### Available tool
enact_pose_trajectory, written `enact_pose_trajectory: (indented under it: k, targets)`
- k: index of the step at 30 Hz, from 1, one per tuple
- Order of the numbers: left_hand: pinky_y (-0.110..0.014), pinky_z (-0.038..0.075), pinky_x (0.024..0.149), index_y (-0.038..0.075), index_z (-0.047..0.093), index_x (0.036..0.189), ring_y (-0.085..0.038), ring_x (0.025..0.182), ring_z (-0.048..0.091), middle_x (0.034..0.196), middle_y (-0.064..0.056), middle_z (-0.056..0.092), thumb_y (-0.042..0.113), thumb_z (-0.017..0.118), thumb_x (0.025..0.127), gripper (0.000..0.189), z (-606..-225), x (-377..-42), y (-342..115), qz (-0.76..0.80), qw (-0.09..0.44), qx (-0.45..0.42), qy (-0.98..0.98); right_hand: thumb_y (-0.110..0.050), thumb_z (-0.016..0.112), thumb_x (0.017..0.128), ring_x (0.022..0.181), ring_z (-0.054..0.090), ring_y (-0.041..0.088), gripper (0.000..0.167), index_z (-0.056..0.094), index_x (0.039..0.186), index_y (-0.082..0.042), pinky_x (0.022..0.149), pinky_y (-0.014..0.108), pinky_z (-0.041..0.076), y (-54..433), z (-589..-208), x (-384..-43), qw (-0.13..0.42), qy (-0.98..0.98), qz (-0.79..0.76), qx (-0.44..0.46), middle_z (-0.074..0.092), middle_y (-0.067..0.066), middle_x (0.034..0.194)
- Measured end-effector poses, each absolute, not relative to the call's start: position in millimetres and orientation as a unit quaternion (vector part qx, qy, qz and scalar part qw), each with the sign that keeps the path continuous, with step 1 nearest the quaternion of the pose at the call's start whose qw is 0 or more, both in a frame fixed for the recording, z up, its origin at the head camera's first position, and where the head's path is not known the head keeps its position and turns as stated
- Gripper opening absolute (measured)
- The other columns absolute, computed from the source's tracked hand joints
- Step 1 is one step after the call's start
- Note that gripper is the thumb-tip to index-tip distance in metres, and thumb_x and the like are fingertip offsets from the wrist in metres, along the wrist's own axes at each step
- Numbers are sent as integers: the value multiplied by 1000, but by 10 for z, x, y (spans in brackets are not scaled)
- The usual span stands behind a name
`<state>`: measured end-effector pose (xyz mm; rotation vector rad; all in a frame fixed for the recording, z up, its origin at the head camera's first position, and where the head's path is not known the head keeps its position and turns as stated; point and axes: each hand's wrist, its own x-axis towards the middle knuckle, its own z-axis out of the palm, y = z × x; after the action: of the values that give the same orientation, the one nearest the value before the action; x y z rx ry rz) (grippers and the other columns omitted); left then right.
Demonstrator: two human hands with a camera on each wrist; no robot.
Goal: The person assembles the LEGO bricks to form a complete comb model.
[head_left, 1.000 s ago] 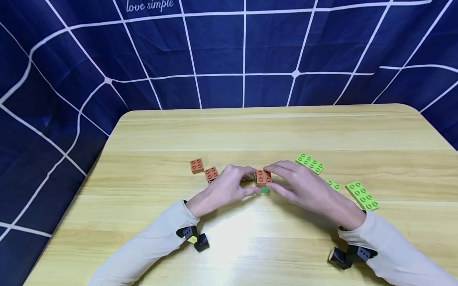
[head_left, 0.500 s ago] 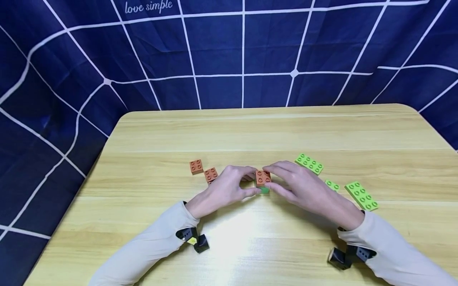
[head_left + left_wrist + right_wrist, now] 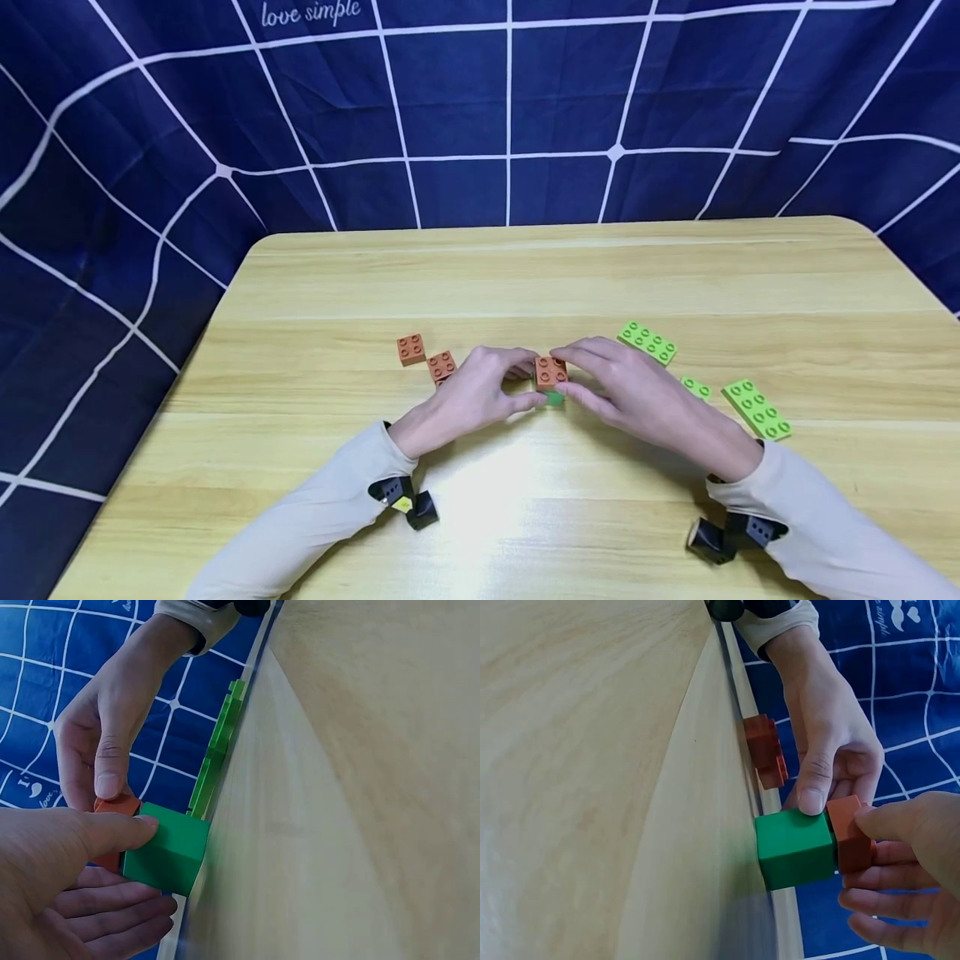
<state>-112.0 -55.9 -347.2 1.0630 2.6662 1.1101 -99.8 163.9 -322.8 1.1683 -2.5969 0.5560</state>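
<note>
In the middle of the table a green block [image 3: 795, 847] stands with an orange-red brick [image 3: 551, 373] of two-by-two studs on top. My left hand [image 3: 480, 387] pinches the green block between thumb and fingers, low down. Higher up, my right hand [image 3: 637, 385] pinches the orange-red brick, its thumb on the near side. A thin dark line shows between brick and block in the right wrist view; whether they are fully joined I cannot tell. From the head, the brick and the fingers hide most of the green block.
Left of my left hand lie orange-red bricks [image 3: 411, 349], one partly hidden by the hand. By my right hand are a lime brick [image 3: 648, 342] behind it, another lime brick [image 3: 757, 409] to its right, and a partly covered lime brick [image 3: 697, 388]. A blue curtain [image 3: 450, 108] hangs behind the table.
Both hands keep their grips on the green block and the orange-red brick. The view has shifted very slightly; nothing else has visibly moved.
</note>
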Motion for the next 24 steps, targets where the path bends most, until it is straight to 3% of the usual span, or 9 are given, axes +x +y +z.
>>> enact_pose_trajectory:
  k: [14,24]
  targets:
    - [-24,53,91,0,63,121,-21,101,68,117,-13,68,27,71,89,43,-3376,-1149,-589,379,1,368,849,-18,74,85,97,67,28,36,66,115,1,83,39,57,1630,-3236,-1017,132,-878,199,415,69,14,107]
    - [-24,52,92,-2,65,121,-24,105,67,116,-15,68,26,69,91,41,-3364,-1138,-594,380,-6,379,844,-17,74,86,96,67,28,35,66,114,2,83,40,57,1628,-3239,-1014,133,-879,195,415,69,14,106]
